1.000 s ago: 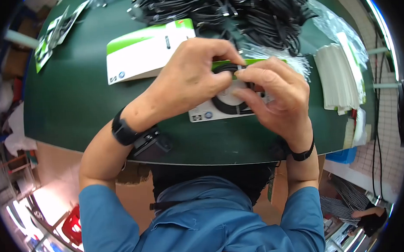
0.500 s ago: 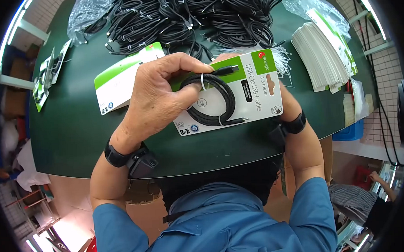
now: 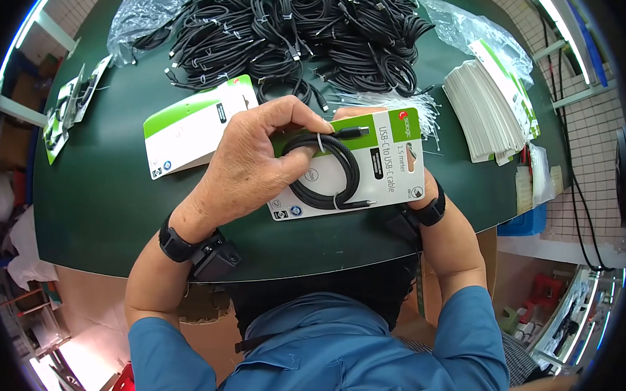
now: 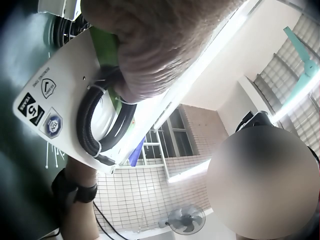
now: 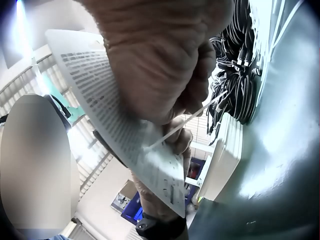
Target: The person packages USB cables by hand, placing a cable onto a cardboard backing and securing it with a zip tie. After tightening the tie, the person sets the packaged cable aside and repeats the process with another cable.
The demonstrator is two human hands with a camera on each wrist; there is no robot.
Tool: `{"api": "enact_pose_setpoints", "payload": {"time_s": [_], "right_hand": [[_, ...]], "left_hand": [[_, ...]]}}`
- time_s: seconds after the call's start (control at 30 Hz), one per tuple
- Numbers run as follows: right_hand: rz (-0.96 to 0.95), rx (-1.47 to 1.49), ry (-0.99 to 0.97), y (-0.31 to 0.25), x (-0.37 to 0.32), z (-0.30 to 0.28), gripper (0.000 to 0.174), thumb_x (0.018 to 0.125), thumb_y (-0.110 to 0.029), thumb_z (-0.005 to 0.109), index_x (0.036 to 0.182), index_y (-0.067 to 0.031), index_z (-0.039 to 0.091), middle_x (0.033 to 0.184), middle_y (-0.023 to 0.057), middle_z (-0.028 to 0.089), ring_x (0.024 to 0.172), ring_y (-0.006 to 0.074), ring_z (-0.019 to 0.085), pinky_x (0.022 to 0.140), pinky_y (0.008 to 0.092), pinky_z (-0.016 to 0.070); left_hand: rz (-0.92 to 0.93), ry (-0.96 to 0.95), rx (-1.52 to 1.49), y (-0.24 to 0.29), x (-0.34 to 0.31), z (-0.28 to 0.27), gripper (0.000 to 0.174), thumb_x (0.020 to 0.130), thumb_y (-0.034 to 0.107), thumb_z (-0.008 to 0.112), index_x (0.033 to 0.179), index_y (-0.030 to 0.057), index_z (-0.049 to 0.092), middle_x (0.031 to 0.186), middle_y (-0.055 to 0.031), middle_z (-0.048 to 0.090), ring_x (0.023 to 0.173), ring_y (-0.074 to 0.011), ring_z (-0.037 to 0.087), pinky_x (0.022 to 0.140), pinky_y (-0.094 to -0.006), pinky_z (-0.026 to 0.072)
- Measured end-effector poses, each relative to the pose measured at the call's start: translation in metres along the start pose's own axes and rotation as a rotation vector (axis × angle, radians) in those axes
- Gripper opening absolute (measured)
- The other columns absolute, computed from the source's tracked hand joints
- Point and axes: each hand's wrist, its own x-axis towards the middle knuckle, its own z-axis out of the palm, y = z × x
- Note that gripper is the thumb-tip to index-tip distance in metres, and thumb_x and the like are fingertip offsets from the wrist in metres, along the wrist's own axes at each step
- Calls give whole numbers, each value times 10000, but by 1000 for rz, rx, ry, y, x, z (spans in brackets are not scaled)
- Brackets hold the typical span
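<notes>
Head view: left hand pinches coiled cable against card, frame centre. Right hand behind; grip can't be told. Likely light, springy cable, bendable card; hold by coil and card edge.

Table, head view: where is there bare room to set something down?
Bare table: left, between packaged cables and loose cards; right, between the held card and card stack. Crowded: the far side, with black cables, ties and plastic bags.

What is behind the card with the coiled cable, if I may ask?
The right hand is behind the card, close to its printed back, where a thin white tie sticks out. That hand hides part of the back, so whatever lies there cannot be seen.
</notes>
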Motion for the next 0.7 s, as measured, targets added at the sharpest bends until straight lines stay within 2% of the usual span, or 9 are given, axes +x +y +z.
{"api": "enact_pose_setpoints", "payload": {"time_s": [0.03, 0.13, 0.17, 0.27, 0.33, 0.43, 0.53, 0.7], "right_hand": [[-11, 67, 32, -4, 4, 4, 509, 862, -139, 820, 1329, -24, 653, 1149, 107, 747, 992, 202, 739, 821, 325, 607], [-407, -1191, -299, -38, 32, 12, 277, 859, -123, 784, 1104, -10, 720, 951, 109, 735, 796, 224, 716, 674, 331, 560], [-407, -1191, -290, -36, 33, 13, 277, 859, -123, 784, 1104, -10, 720, 951, 109, 735, 796, 224, 716, 674, 331, 560], [-516, -1170, -143, -25, 33, 17, 123, 853, -96, 751, 924, -1, 718, 791, 109, 682, 667, 240, 654, 591, 344, 502], [-483, -1134, -113, -21, 32, 16, 108, 861, -92, 741, 917, -2, 719, 782, 107, 685, 666, 231, 657, 593, 338, 507], [-420, -1057, -67, -15, 33, 13, 83, 876, -82, 721, 905, -4, 723, 766, 102, 690, 663, 213, 663, 597, 326, 518], [-357, -1048, -105, -15, 34, 11, 102, 873, -128, 734, 917, -35, 743, 750, 66, 668, 638, 175, 612, 589, 327, 472], [-342, -951, -58, -9, 32, 10, 76, 865, -82, 702, 897, -23, 737, 737, 75, 666, 630, 171, 608, 589, 321, 471]], "left_hand": [[-39, -29, 3, 1, -1, 0, 334, 790, -168, 588, 1071, -30, 705, 1114, -73, 714, 1069, -149, 693, 1007, -305, 561], [14, -45, 100, 0, -2, -1, 346, 777, -157, 606, 1079, -20, 707, 1083, -62, 722, 1041, -140, 697, 966, -306, 571], [41, -50, 148, 0, -2, -1, 353, 771, -151, 615, 1083, -15, 708, 1068, -57, 726, 1026, -135, 699, 946, -307, 576], [105, -82, 169, 15, 0, 1, 372, 751, -139, 644, 1090, -6, 721, 1043, -65, 737, 980, -149, 713, 893, -308, 582], [128, -111, 185, 15, 1, 0, 382, 742, -133, 658, 1093, -1, 728, 1031, -69, 742, 956, -157, 720, 867, -309, 586], [342, -185, 409, 5, 4, -8, 398, 723, -105, 732, 1104, 11, 751, 1003, -99, 750, 898, -208, 735, 812, -307, 586], [332, -208, 405, 9, 4, -8, 395, 718, -68, 790, 1104, 10, 759, 1009, -119, 751, 897, -239, 739, 810, -308, 586], [282, -208, 398, 11, 1, -5, 423, 713, -5, 867, 1123, 24, 766, 989, -124, 748, 873, -254, 735, 788, -320, 582]]}}
